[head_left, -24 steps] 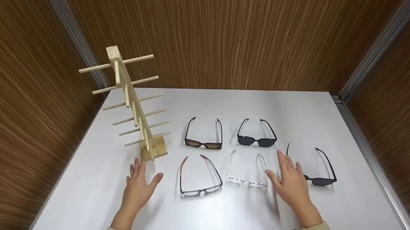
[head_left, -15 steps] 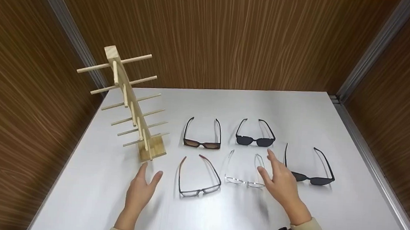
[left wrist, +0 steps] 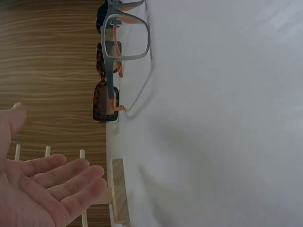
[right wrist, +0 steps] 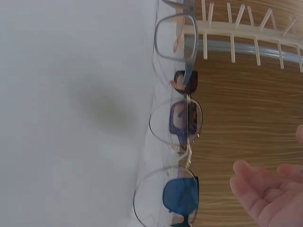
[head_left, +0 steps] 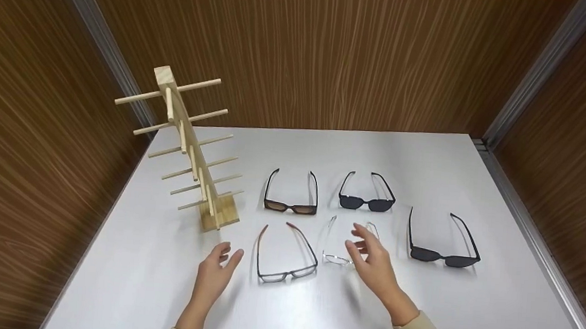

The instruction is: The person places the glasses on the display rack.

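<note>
My left hand (head_left: 214, 277) hovers left of the dark-framed eyeglasses (head_left: 288, 274) with reddish temple tips, its fingers loosely bent around nothing. Over the thin silver-framed eyeglasses (head_left: 336, 259) is my right hand (head_left: 376, 268), covering their right lens in the head view; its fingers are relaxed and hold nothing. In the right wrist view the round wire eyeglasses (right wrist: 176, 124) appear beside the hand, apart from its fingertips. Just beyond my left hand stands a wooden peg rack (head_left: 191, 147), its pegs bare. The left wrist view shows that hand's palm, with fingers slightly bent.
Behind lie brown-lensed sunglasses (head_left: 290, 207) and black sunglasses (head_left: 366, 203). Another black pair of sunglasses (head_left: 443, 258) lies at the right. All rest on a white table (head_left: 282, 318) with wood-grain walls (head_left: 331, 53) on the back and both sides.
My right hand has moved left, from beside the right-hand sunglasses to over the silver eyeglasses. My left hand has shifted slightly right and its fingers have bent more. The glasses stay in place.
</note>
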